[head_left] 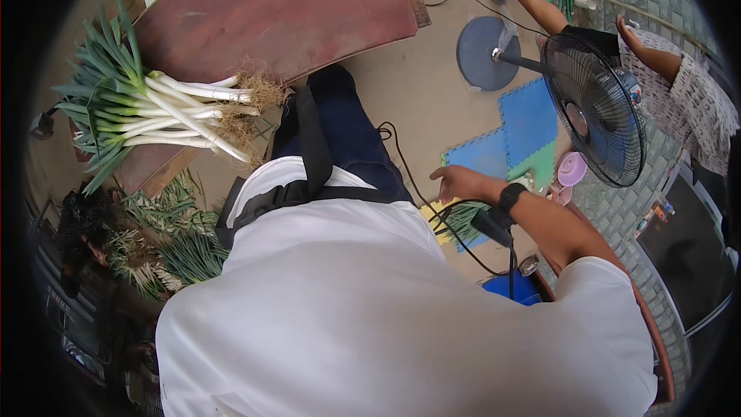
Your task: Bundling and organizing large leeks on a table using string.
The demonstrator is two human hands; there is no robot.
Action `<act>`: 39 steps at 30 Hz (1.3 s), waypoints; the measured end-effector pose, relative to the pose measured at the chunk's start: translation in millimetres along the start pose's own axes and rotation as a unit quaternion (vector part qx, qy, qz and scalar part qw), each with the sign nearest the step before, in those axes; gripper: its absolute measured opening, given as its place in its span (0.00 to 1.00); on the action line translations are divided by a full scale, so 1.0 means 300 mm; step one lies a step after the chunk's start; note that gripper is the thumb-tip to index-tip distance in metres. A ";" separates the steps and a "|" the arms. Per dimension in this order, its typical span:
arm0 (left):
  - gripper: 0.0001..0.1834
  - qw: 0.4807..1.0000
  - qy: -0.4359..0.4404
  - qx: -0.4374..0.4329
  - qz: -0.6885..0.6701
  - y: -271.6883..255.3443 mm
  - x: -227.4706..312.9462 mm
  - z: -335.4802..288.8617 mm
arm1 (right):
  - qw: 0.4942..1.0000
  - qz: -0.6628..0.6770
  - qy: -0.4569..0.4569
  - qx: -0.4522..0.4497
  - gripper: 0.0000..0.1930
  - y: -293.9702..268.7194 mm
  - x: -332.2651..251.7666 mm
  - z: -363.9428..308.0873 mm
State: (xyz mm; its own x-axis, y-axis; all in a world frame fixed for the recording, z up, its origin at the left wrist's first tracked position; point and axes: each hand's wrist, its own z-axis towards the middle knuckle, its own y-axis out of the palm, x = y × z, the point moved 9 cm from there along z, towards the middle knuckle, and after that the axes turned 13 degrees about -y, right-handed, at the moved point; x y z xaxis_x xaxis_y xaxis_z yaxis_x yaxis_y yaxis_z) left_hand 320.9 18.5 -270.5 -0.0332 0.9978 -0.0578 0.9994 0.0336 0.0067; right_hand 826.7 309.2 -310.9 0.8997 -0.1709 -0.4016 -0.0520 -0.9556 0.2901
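My right hand [459, 184] hangs out to the right above the floor mats, a black watch [510, 197] on its wrist. Its index finger points out, the other fingers bend loosely, and nothing shows in its grasp. Near it are a black box-like device [492, 225] with a cable and a bunch of green stalks [467, 220] on the mats. My left hand is out of view. On the left, a pile of leeks [174, 112] with white stems and brown roots lies on the edge of a worn red table [285, 11].
A standing fan [593, 112] is at the right. Behind it, another person in a patterned garment [695, 112] has an arm and leg stretched out. Blue foam mats [529, 120], pink baskets [571, 168] and cables lie on the floor. More leeks [185, 251] are heaped at the lower left.
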 end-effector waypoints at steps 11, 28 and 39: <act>0.23 1.000 0.001 0.029 -0.012 -0.065 0.009 -0.025 | 0.984 0.170 -0.026 0.036 0.39 0.135 -0.066 0.095; 0.23 0.999 0.002 0.047 0.005 -0.093 0.093 -0.017 | 0.781 0.373 -0.430 0.255 0.24 -0.736 -0.808 -0.572; 0.23 0.994 0.074 0.063 -0.049 -0.031 0.363 0.020 | 0.930 0.059 -0.298 0.207 0.24 -0.724 -0.950 -0.416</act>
State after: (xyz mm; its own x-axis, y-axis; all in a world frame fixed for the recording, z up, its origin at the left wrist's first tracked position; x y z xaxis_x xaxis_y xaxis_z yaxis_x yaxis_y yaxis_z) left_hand 308.1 126.5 -282.8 -0.1223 0.9879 0.0954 0.9842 0.1331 -0.1165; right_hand 635.9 595.3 -150.9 0.4830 -0.2644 -0.8347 -0.4087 -0.9112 0.0521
